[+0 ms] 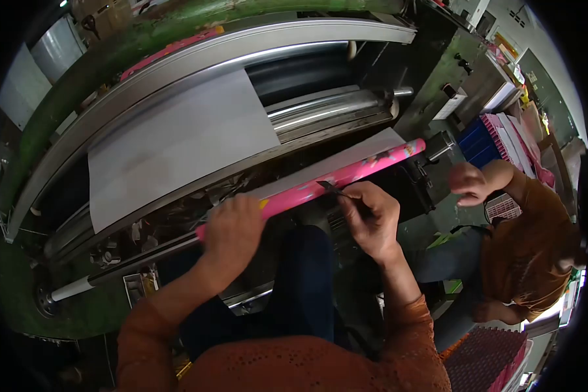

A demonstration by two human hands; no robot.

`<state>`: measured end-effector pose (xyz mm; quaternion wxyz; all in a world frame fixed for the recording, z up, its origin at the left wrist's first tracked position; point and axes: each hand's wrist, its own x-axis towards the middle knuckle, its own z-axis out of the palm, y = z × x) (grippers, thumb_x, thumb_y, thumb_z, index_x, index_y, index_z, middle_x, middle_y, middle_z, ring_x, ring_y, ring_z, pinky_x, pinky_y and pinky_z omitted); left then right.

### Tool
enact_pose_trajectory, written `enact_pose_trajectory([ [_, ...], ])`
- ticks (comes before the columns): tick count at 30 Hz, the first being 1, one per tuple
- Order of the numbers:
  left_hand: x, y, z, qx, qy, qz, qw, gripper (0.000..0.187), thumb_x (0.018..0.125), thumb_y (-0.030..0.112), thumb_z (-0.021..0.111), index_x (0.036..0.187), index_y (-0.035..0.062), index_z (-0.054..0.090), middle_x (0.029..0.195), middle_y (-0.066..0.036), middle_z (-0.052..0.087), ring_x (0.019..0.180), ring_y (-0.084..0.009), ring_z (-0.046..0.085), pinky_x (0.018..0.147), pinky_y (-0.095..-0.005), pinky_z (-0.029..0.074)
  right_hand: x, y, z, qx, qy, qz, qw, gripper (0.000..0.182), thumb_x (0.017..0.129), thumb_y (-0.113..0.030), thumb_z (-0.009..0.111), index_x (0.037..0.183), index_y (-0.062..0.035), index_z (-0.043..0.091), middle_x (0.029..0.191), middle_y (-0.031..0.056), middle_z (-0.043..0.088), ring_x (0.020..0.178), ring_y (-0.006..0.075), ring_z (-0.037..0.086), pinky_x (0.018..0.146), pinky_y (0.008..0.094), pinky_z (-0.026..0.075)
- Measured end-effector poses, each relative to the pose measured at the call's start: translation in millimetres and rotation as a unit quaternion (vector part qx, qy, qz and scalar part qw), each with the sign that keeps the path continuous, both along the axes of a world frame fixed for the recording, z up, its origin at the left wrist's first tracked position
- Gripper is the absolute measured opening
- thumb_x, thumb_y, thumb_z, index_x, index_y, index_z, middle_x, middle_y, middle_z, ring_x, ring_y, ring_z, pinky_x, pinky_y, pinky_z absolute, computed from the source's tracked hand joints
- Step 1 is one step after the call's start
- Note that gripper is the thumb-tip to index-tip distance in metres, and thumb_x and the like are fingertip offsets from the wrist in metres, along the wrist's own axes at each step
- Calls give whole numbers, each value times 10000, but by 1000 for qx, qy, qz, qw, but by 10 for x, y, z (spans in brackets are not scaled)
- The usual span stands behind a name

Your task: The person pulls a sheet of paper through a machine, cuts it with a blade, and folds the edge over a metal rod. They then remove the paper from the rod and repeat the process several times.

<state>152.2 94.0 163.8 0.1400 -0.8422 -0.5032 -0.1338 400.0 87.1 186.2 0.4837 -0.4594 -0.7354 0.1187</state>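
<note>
A roll of pink printed material (366,166) lies on a shaft in front of the machine, with a pale sheet running behind it. My left hand (234,228) is closed over the roll near its left end. My right hand (371,215) is just below the middle of the roll, its fingers pinched on a small dark tool, perhaps a blade, whose tip reaches the pink surface. Above the roll, a wide white sheet (183,144) hangs over the machine's rollers.
Metal rollers (333,111) and a pale curved bar (294,29) span the green machine. At the right stands a person in a brown top (529,242), one fist raised near a blue crate (478,142). A dark red patterned stack (480,359) is at the lower right.
</note>
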Motion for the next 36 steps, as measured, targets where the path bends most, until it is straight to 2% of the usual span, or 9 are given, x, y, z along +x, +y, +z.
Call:
enact_pose_trajectory([
  [6, 1768, 613, -168, 37, -44, 3, 998, 128, 811, 219, 558, 824, 92, 567, 763, -57, 560, 683, -208, 590, 617, -347, 463, 319, -232, -107, -79, 177, -118, 974, 52, 870, -21, 670, 861, 1, 624, 709, -52, 537, 644, 8, 444, 567, 174, 369],
  [8, 1928, 696, 24, -45, -101, -59, 992, 124, 807, 215, 565, 820, 92, 552, 763, -61, 544, 710, -201, 573, 635, -324, 457, 248, -171, -50, -57, 247, -89, 963, 51, 889, -26, 651, 888, 11, 616, 740, -33, 557, 667, 26, 469, 619, 177, 395],
  [12, 1931, 643, -463, 210, -79, -89, 970, 154, 785, 207, 588, 876, 88, 553, 970, -95, 543, 971, -252, 535, 879, -399, 443, -170, 37, 212, -20, 298, -1, 954, 51, 911, -36, 624, 899, 11, 609, 818, 12, 625, 744, 64, 557, 707, 205, 445],
  [17, 238, -336, -111, 146, -181, -214, 949, 246, 848, 144, 552, 1054, 31, 622, 1076, -117, 598, 1109, -283, 534, 1044, -460, 368, -947, 631, 585, -44, 242, 105, 964, 41, 884, -16, 631, 861, 10, 611, 780, 23, 639, 716, 69, 576, 675, 206, 455],
  [23, -1044, -848, -342, -118, -323, -63, 937, 186, 833, 97, 661, 1005, 26, 648, 1022, -133, 638, 987, -285, 605, 908, -408, 462, -2201, 1804, 1527, -24, 176, 106, 978, 183, 875, -147, 648, 826, 28, 657, 729, 49, 673, 637, 81, 600, 602, 227, 462],
  [28, -1621, -823, -902, -169, -608, 109, 768, 189, 910, 182, 625, 990, 10, 625, 822, -145, 665, 715, -251, 674, 620, -356, 511, -2384, 1842, 1658, -172, 232, 124, 949, 233, 892, -211, 595, 875, 4, 683, 763, 55, 694, 616, 86, 607, 509, 220, 385],
  [31, -1876, -741, -1132, -159, -736, 99, 651, 236, 929, 213, 620, 1062, 20, 609, 977, -111, 675, 893, -192, 660, 758, -291, 510, -2214, 740, 1253, -320, 89, 257, 908, 195, 890, -194, 589, 892, -21, 679, 779, 64, 683, 673, 100, 626, 535, 217, 426],
  [34, -2028, -622, -882, -167, -816, 104, 544, 294, 954, 266, 595, 1117, 23, 573, 1075, -95, 652, 1008, -173, 618, 845, -279, 487, -2016, 29, 262, -606, -176, 380, 676, 185, 885, -126, 587, 991, -1, 672, 915, 113, 706, 730, 145, 674, 529, 211, 444],
  [36, -2168, -571, -955, -133, -872, 62, 467, 313, 957, 316, 587, 1078, 28, 578, 1052, -97, 654, 973, -162, 623, 822, -294, 500, -1690, -85, -416, -615, 23, 274, 739, 256, 904, -154, 584, 1098, 6, 627, 977, 105, 700, 772, 155, 679, 559, 229, 473],
])
